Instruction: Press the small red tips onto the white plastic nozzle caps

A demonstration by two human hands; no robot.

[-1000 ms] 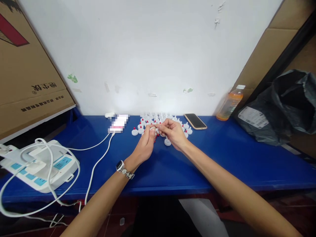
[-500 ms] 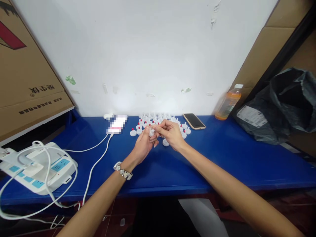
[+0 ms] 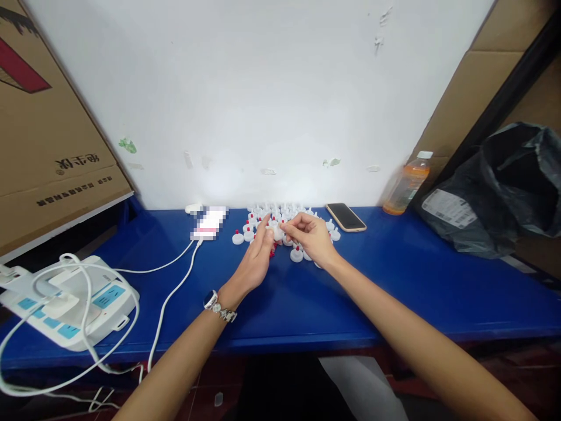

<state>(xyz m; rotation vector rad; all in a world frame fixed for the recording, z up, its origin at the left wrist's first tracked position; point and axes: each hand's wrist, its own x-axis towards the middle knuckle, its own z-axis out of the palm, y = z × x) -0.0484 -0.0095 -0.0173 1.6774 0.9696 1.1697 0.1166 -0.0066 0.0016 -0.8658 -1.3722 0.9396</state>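
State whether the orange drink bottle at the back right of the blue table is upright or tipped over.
Upright. The clear plastic bottle of orange drink stands on its base on the blue table, white cap on top, by the wall.

Readable text is scarce. Cardboard box (image 3: 52, 146) on the left carries upside-down printed Chinese characters, one large line and a smaller line below, too distorted to read. White shipping label (image 3: 449, 209) on the black bag (image 3: 504, 187): print too small. Phone screen (image 3: 209, 222) blurred.
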